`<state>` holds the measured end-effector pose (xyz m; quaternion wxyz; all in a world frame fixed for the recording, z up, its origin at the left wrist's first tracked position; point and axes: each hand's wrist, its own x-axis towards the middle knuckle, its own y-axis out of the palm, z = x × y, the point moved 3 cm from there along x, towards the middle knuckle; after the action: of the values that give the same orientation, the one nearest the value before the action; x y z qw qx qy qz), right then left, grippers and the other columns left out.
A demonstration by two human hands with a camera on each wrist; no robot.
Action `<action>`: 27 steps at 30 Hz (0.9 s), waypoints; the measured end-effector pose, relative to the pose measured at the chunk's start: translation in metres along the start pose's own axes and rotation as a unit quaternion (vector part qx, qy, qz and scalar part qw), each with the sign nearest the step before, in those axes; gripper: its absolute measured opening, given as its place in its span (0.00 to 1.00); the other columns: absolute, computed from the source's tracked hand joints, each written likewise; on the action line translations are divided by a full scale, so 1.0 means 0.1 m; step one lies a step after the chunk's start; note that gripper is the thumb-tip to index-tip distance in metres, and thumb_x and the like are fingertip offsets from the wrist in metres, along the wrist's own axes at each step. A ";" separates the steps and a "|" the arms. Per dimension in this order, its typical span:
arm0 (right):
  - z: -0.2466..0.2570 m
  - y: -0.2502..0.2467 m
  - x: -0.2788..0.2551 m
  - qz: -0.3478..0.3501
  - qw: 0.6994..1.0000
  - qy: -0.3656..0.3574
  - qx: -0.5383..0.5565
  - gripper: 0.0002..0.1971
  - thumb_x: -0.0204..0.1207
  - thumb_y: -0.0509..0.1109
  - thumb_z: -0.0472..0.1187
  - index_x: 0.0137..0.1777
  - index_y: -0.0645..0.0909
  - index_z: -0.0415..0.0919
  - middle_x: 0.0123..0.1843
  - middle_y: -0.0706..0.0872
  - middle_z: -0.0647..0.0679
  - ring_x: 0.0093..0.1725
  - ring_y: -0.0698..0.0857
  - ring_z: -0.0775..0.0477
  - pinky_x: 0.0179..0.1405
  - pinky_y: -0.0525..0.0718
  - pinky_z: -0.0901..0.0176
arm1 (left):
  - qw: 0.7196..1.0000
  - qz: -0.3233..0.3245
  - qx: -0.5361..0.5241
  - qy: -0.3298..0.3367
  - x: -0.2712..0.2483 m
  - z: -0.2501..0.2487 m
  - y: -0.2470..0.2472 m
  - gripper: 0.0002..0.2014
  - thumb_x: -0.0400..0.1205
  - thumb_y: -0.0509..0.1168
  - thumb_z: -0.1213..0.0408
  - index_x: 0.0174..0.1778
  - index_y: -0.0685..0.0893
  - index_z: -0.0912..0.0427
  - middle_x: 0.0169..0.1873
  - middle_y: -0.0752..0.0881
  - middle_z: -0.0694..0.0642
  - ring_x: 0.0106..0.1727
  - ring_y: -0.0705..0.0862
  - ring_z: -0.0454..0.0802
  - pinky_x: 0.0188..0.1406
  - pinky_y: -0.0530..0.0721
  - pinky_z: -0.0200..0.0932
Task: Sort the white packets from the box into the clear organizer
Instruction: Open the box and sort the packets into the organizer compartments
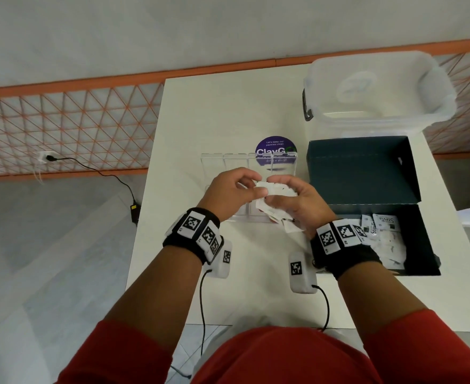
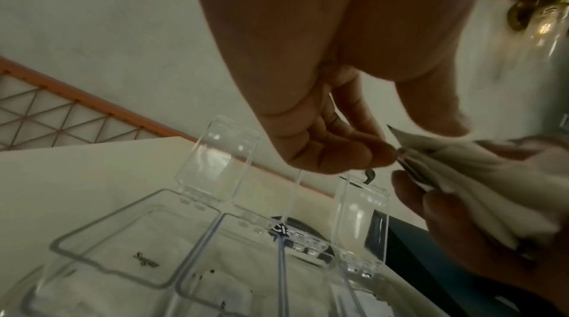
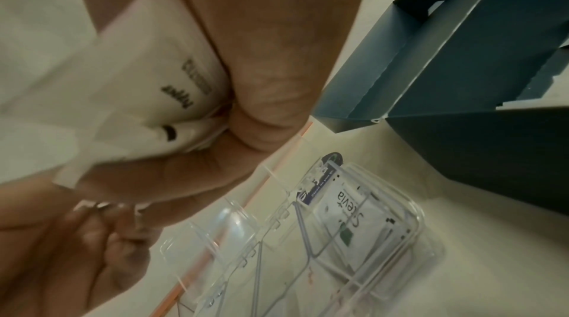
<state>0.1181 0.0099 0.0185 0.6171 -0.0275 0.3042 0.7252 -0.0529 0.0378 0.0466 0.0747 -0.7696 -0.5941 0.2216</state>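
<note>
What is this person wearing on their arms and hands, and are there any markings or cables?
Both hands are bare. The left hand and right hand each have a black wristband carrying white square tags printed with black-and-white coded patterns. A white block with another such pattern hangs under each wrist, and a thin black cable runs from each back toward the body. Red sleeves are pushed up the forearms.

Head cam is looking steeply down from above, taking in the whole tabletop (image 1: 228,112), both forearms and the floor beyond. Left wrist cam is sitting really close under the left hand (image 2: 307,103), facing forward over the organizer (image 2: 215,237). Right wrist cam is just as close, facing the organizer and box (image 3: 477,79). All three are sharing the organizer and packets (image 2: 477,176).
</note>
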 end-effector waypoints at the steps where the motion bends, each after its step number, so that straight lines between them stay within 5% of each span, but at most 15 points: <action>1: -0.01 0.02 -0.01 0.005 1.000 -0.002 0.005 0.16 0.71 0.76 0.23 0.53 0.87 0.42 0.42 0.90 0.39 0.37 0.89 0.39 0.29 0.87 0.52 | 1.000 -0.004 -0.011 -0.002 0.00 0.00 0.01 0.10 0.73 0.78 0.59 0.48 0.88 0.47 0.34 0.87 0.44 0.34 0.85 0.40 0.36 0.81 0.34; 8: -0.06 -0.05 -0.04 -0.012 1.000 0.001 0.014 0.17 0.70 0.76 0.21 0.52 0.87 0.42 0.44 0.92 0.40 0.37 0.91 0.37 0.28 0.87 0.51 | 0.997 -0.034 -0.063 -0.018 0.03 0.01 -0.03 0.02 0.79 0.71 0.66 0.44 0.87 0.54 0.35 0.92 0.53 0.35 0.90 0.52 0.36 0.89 0.43; 15: -0.09 -0.08 -0.05 -0.020 1.000 0.011 0.013 0.18 0.70 0.76 0.20 0.48 0.90 0.46 0.52 0.90 0.36 0.42 0.91 0.34 0.29 0.87 0.51 | 0.993 -0.105 -0.050 0.002 0.04 0.05 -0.15 0.05 0.78 0.71 0.61 0.38 0.89 0.47 0.33 0.87 0.41 0.31 0.83 0.39 0.35 0.83 0.36; 18: -0.07 -0.11 -0.06 -0.027 1.000 0.014 0.009 0.19 0.70 0.76 0.21 0.47 0.90 0.48 0.53 0.89 0.36 0.45 0.91 0.32 0.30 0.87 0.50 | 0.991 -0.133 -0.018 0.007 0.08 0.09 -0.26 0.04 0.77 0.72 0.59 0.37 0.89 0.45 0.38 0.88 0.45 0.35 0.83 0.40 0.41 0.81 0.36; 21: -0.06 -0.14 -0.07 -0.036 0.999 0.014 0.007 0.19 0.70 0.77 0.22 0.45 0.90 0.49 0.53 0.89 0.38 0.45 0.91 0.34 0.31 0.88 0.51 | 0.990 -0.140 0.009 0.003 0.13 0.13 -0.34 0.05 0.77 0.73 0.58 0.36 0.89 0.43 0.43 0.89 0.53 0.44 0.85 0.44 0.44 0.81 0.31; 27: -0.02 -0.17 -0.05 -0.038 0.999 0.015 -0.001 0.18 0.71 0.77 0.23 0.47 0.90 0.49 0.52 0.89 0.41 0.46 0.91 0.34 0.33 0.88 0.51 | 0.989 -0.111 0.068 -0.064 0.25 0.37 -0.35 0.04 0.77 0.73 0.59 0.38 0.89 0.45 0.40 0.89 0.44 0.45 0.86 0.40 0.45 0.79 0.32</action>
<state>0.1342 0.0054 0.0122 0.6396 -0.0506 0.3119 0.7007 -0.0949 0.0656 0.0203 0.1129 -0.6763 -0.6630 0.3005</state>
